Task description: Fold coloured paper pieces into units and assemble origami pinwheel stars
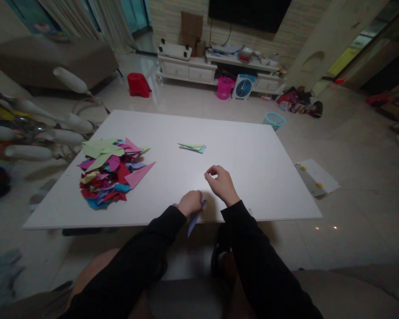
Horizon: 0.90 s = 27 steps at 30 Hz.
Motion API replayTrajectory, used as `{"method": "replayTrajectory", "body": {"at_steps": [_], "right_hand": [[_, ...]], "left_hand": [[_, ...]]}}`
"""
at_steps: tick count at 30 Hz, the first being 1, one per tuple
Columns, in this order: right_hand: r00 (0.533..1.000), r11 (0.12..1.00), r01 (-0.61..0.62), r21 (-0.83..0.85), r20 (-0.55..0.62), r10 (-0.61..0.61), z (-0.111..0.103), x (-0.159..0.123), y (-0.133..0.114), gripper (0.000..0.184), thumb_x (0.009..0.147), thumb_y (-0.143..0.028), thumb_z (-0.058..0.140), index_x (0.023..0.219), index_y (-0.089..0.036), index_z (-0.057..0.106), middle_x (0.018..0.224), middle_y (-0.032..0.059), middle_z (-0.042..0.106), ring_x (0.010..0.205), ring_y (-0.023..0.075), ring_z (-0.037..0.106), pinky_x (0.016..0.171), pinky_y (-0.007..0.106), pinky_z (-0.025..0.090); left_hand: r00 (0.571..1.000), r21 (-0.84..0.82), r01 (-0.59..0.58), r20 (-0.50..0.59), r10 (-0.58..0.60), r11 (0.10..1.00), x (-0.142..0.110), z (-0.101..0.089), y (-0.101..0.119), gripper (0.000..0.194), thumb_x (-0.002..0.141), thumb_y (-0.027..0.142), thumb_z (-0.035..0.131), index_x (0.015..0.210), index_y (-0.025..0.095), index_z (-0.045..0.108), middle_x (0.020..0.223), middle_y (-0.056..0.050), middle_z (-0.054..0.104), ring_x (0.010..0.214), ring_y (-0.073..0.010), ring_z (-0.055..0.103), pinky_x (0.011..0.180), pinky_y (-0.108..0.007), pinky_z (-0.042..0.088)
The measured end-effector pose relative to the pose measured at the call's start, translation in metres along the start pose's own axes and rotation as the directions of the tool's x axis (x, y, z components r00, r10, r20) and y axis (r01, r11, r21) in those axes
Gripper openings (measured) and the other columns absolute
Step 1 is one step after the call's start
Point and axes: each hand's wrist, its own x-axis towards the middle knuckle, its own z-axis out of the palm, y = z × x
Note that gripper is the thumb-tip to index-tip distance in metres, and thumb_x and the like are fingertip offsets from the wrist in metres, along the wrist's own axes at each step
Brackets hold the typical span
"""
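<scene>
With our left hand (191, 204) we are gripping a pointed, folded purple paper piece (193, 223) in closed fingers, and its narrow tip is jutting down past the near edge of the smooth, white rectangular table (246, 150). Our right hand (222, 182) is hovering over the near part of the table, its fingers curling loosely toward the thumb; whether the tips are meeting, we cannot tell. Matte black fabric sleeves (161, 232) are covering our forearms and crossing the table's near edge.

Farther out, toward the middle of the table, a slim bundle of folded green, pink and blue paper wedges (193, 148) is lying flat. On the table's left side, a loose heap of multicoloured folded paper shapes (115, 173) is spreading out in sharp points and flat, creased planes.

Beyond the table's far edge, a glossy red plastic stool (138, 85) and a bright pink plastic bucket (224, 87) are standing on shiny tiles, while a pale blue plastic basket (274, 119) is sitting just behind the table's far right corner.
</scene>
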Motion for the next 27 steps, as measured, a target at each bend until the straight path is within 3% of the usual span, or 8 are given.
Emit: {"method": "replayTrajectory", "body": {"at_steps": [2, 4, 7, 9, 11, 18, 21, 27], "right_hand": [[1.0, 1.0, -0.012, 0.008, -0.009, 0.012, -0.003, 0.001, 0.0, 0.01, 0.083, -0.027, 0.058, 0.076, -0.021, 0.062, 0.086, 0.0033, 0.067, 0.083, 0.0197, 0.062, 0.078, 0.035, 0.049], [0.999, 0.999, -0.031, 0.039, -0.028, 0.032, -0.005, 0.001, -0.002, 0.012, 0.085, -0.029, 0.058, 0.077, -0.021, 0.062, 0.085, 0.003, 0.068, 0.081, 0.019, 0.063, 0.078, 0.034, 0.049], [0.997, 0.991, -0.058, 0.117, -0.05, 0.064, -0.006, 0.002, -0.006, 0.018, 0.088, -0.034, 0.057, 0.077, -0.021, 0.062, 0.082, 0.0022, 0.069, 0.08, 0.0181, 0.064, 0.078, 0.033, 0.05], [0.996, 0.983, -0.069, 0.169, -0.047, 0.078, -0.005, 0.002, -0.008, 0.02, 0.09, -0.036, 0.057, 0.079, -0.021, 0.063, 0.081, 0.0022, 0.07, 0.08, 0.0178, 0.065, 0.078, 0.032, 0.05], [0.998, 0.974, -0.065, 0.215, -0.013, 0.069, -0.004, 0.002, -0.01, 0.019, 0.089, -0.035, 0.059, 0.081, -0.02, 0.066, 0.083, 0.0029, 0.072, 0.08, 0.0178, 0.066, 0.078, 0.031, 0.051], [0.997, 0.977, -0.008, 0.212, 0.081, -0.01, 0.003, 0.001, -0.01, 0.011, 0.086, -0.024, 0.062, 0.079, -0.02, 0.069, 0.08, 0.0025, 0.073, 0.079, 0.0189, 0.067, 0.075, 0.031, 0.049], [0.997, 0.988, 0.016, 0.15, 0.067, -0.027, 0.005, 0.0, -0.01, 0.013, 0.087, -0.025, 0.06, 0.079, -0.02, 0.068, 0.08, 0.0021, 0.072, 0.078, 0.0184, 0.065, 0.074, 0.031, 0.047], [0.995, 0.992, 0.056, 0.112, 0.072, -0.064, 0.008, -0.003, -0.012, 0.015, 0.091, -0.027, 0.055, 0.082, -0.02, 0.065, 0.079, 0.0009, 0.069, 0.077, 0.0171, 0.062, 0.073, 0.03, 0.043]], "left_hand": [[0.999, -0.064, -0.034, -0.007, 0.034, 0.997, 0.004, -0.011, 0.0, 0.018, 0.066, 0.022, 0.076, 0.08, 0.017, 0.066, 0.084, -0.007, 0.07, 0.082, -0.0229, 0.066, 0.071, -0.029, 0.047], [0.993, -0.243, -0.107, -0.078, 0.09, 0.964, 0.007, -0.025, 0.001, 0.017, 0.065, 0.023, 0.076, 0.078, 0.017, 0.065, 0.079, -0.005, 0.069, 0.076, -0.02, 0.064, 0.067, -0.028, 0.045], [0.95, -0.605, -0.281, -0.288, 0.124, 0.745, 0.008, -0.045, 0.003, 0.018, 0.065, 0.026, 0.075, 0.076, 0.016, 0.064, 0.074, -0.003, 0.067, 0.071, -0.0177, 0.061, 0.066, -0.027, 0.046], [0.916, -0.717, -0.359, -0.395, 0.076, 0.597, 0.007, -0.054, 0.003, 0.021, 0.064, 0.029, 0.075, 0.074, 0.016, 0.063, 0.073, -0.002, 0.067, 0.069, -0.0162, 0.06, 0.067, -0.027, 0.046], [0.895, -0.755, -0.384, -0.446, 0.013, 0.531, 0.006, -0.06, 0.003, 0.022, 0.062, 0.029, 0.077, 0.072, 0.016, 0.062, 0.071, -0.001, 0.065, 0.068, -0.0152, 0.059, 0.067, -0.027, 0.044], [0.878, -0.762, -0.399, -0.477, -0.025, 0.51, -0.001, -0.066, -0.001, 0.024, 0.059, 0.022, 0.077, 0.073, 0.017, 0.059, 0.068, 0.0, 0.066, 0.069, -0.0161, 0.061, 0.066, -0.027, 0.043], [0.851, -0.727, -0.451, -0.525, 0.005, 0.519, -0.003, -0.071, -0.004, 0.018, 0.064, 0.025, 0.075, 0.074, 0.016, 0.064, 0.074, -0.002, 0.067, 0.074, -0.0166, 0.061, 0.074, -0.029, 0.046], [0.859, -0.696, -0.461, -0.506, 0.08, 0.551, -0.005, -0.079, -0.009, 0.021, 0.076, 0.037, 0.071, 0.072, 0.017, 0.068, 0.071, -0.002, 0.065, 0.071, -0.0164, 0.057, 0.073, -0.03, 0.044]]}}
